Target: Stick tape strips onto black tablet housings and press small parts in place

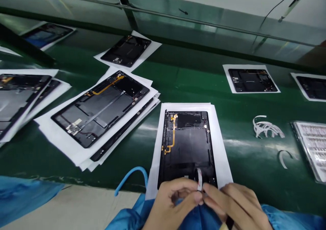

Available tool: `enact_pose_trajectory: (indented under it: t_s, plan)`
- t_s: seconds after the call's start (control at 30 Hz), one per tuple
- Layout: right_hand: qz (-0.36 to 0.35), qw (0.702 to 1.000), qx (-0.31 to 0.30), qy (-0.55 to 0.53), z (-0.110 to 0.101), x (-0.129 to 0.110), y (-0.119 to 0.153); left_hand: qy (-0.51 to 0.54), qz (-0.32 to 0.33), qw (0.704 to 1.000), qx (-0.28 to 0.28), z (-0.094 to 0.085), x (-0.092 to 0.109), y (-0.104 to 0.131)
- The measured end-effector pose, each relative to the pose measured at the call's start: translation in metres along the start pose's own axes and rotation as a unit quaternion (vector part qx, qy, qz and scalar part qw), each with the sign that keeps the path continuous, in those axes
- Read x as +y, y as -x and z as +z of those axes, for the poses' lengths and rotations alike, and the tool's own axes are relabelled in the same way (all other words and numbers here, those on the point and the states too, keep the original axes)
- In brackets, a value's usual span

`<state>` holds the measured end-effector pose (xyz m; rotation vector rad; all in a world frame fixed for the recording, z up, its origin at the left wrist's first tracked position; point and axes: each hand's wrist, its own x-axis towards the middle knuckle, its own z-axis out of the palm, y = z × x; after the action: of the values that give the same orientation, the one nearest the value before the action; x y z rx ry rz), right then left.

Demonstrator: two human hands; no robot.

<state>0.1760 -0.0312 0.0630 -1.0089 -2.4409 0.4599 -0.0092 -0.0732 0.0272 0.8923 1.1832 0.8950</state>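
Low in the head view, my left hand (177, 201) pinches a narrow white ribbon cable (200, 179) between thumb and fingertip. The cable curls upward and has small reddish marks. My right hand (233, 203) is closed, with its fingertips meeting the cable's lower end beside the left thumb. A dark and pale-yellow object shows partly under the right palm; I cannot make out what it is. Just beyond both hands lies an open black tablet housing (192, 148) with an orange flex cable (174, 135), on a white paper sheet (221, 152). My hands cover its near edge.
Stacked tablet housings on paper (102, 109) lie to the left, and further housings sit toward the back. Loose white ribbon cables (267, 127) and a clear tray (312, 145) of small parts are at the right. A blue coiled cord (132, 174) hangs by the green table's (188, 77) front edge.
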Motion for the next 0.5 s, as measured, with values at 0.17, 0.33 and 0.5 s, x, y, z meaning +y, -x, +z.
enact_pose_trajectory:
  t_s: [0.17,0.33,0.5]
  plan:
    - [-0.045,0.995,-0.052,0.072,-0.012,0.004,0.001,-0.15,0.166,0.973,0.054,0.004,0.006,-0.008]
    - [-0.127,0.962,-0.081,0.23,-0.009,0.003,0.002,-0.229,0.256,0.938,0.044,0.014,0.014,-0.015]
    - [-0.151,0.949,-0.063,0.27,-0.002,0.008,-0.005,-0.26,0.243,0.934,0.044,0.017,0.011,-0.017]
